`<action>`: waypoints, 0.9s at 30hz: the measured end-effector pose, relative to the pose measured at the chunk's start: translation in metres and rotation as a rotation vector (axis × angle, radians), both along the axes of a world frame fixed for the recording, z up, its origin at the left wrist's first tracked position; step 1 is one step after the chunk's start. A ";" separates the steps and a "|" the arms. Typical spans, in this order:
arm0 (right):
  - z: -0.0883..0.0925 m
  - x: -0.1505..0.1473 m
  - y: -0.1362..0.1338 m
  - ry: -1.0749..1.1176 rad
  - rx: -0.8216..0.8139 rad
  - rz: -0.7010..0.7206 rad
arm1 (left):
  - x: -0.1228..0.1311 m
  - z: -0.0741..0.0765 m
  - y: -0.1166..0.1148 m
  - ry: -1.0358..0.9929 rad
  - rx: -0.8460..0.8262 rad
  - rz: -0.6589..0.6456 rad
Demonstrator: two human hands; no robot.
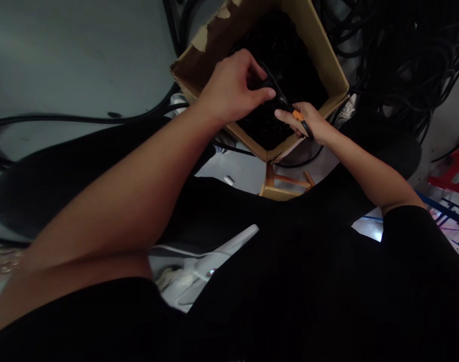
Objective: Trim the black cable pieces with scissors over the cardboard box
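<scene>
Over an open cardboard box (331,65), my right hand (308,120) is closed on scissors (298,115) with orange and black handles. The dark blades point up and left, toward my other hand. My left hand (235,83) reaches over the box's near left side, its fingers curled and the thumb close to the blades. Whatever black thing lies between those fingers blends into the dark behind it. Black pieces (278,55) fill the inside of the box, too dark to tell apart.
Black cables (403,55) lie coiled at the upper right, and another cable (82,119) crosses the floor at left. A wooden stool (280,193) stands below the box's near corner. Right of my knee is a red plastic object (452,176). My legs flank the box.
</scene>
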State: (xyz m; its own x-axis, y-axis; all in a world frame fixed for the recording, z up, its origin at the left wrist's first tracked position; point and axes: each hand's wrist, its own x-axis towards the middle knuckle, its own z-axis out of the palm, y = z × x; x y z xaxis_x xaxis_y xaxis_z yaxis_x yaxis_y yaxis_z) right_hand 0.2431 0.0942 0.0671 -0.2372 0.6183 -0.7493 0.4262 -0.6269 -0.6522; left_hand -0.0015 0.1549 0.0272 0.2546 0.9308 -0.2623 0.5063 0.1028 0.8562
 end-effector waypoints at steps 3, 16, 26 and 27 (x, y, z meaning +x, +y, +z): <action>-0.005 0.001 0.001 0.052 -0.001 0.005 | -0.001 0.000 -0.002 -0.023 0.021 0.004; -0.021 0.010 0.004 0.031 0.132 0.097 | 0.002 0.001 -0.003 -0.257 -0.137 -0.056; -0.027 0.019 0.011 0.042 0.118 0.118 | 0.001 0.011 -0.004 -0.238 -0.231 -0.167; -0.026 0.020 0.012 0.021 0.116 0.113 | 0.000 0.011 -0.003 -0.219 -0.217 -0.169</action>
State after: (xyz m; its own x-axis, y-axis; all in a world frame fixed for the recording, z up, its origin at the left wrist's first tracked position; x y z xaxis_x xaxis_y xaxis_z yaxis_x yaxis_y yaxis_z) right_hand 0.2626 0.1059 0.0415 -0.3255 0.6686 -0.6686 0.4752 -0.4956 -0.7270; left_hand -0.0013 0.1522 0.0382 0.4728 0.7992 -0.3712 0.3384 0.2243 0.9139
